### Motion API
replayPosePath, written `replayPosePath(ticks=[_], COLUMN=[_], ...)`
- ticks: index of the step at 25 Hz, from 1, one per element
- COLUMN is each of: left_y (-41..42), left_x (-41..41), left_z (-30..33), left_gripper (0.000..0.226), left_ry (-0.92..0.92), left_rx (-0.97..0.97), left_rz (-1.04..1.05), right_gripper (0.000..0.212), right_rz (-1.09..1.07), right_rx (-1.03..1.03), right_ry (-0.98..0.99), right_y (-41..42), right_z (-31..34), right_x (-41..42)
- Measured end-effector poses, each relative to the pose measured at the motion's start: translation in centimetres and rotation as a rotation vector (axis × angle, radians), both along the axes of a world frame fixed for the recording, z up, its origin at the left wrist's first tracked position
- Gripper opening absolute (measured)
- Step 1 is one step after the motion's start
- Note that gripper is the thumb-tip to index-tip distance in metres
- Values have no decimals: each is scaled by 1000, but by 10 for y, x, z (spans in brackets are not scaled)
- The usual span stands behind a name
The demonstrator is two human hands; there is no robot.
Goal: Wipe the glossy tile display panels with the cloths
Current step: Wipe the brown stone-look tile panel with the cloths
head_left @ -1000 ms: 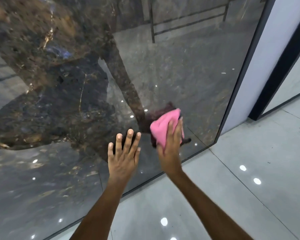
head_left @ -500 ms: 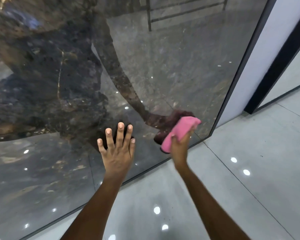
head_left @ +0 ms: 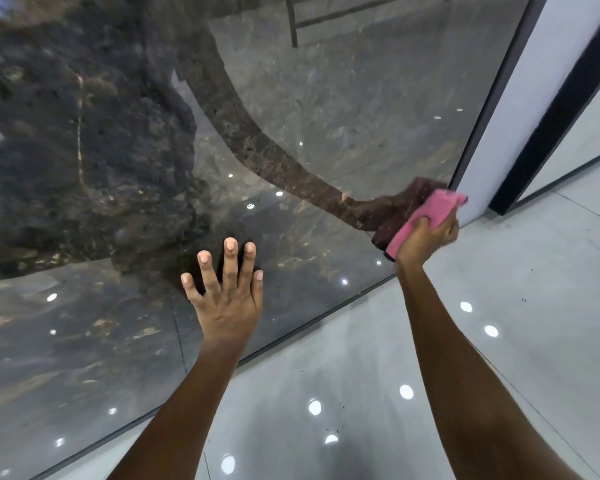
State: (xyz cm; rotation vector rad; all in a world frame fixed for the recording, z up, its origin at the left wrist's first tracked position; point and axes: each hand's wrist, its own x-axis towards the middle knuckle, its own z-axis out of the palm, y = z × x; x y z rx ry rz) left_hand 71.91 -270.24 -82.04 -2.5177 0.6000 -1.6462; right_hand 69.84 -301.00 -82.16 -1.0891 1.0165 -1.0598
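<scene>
A large glossy dark marble-look tile panel (head_left: 343, 109) fills the upper left of the head view and mirrors my arms and body. My left hand (head_left: 227, 299) rests flat on its lower part, fingers straight and spread. My right hand (head_left: 426, 237) grips a folded pink cloth (head_left: 426, 216) and presses it against the panel's lower right corner, close to the black frame edge (head_left: 489, 88).
A white wall strip (head_left: 520, 116) with black trim (head_left: 561, 109) stands right of the panel. Pale glossy floor tiles (head_left: 499, 271) with light reflections spread below and to the right. Another pale panel (head_left: 596, 112) lies at the far right.
My right hand has swept the pink cloth rightward and down along the panel to its lower right corner. My left hand has stayed flat on the panel.
</scene>
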Motion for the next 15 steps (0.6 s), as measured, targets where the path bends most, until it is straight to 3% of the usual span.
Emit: replayPosePath(ticks=[2, 4, 6, 8, 10, 13, 15], left_y=[-1, -2, -1, -3, -3, -5, -6], left_x=[0, -1, -1, 0, 0, 4, 4], left_z=[2, 1, -2, 0, -1, -6, -4], left_gripper=[66, 67, 69, 70, 68, 64, 63], left_ry=[7, 5, 4, 2, 4, -24, -15], left_rx=[-8, -14, -11, -16, -30, -28, -50], left_rz=[9, 1, -2, -3, -1, -9, -9], right_gripper=[63, 60, 66, 79, 84, 79, 68], right_rz=[108, 401, 505, 420, 297, 281, 376], right_rx=[356, 515, 430, 170, -23, 191, 367], right_ry=[122, 98, 37, -51, 15, 64, 70], right_y=[-4, 26, 49, 34, 2, -30, 24], right_z=[-40, -63, -53, -31, -38, -93, -113], right_x=[-13, -28, -33, -25, -15, -10, -22])
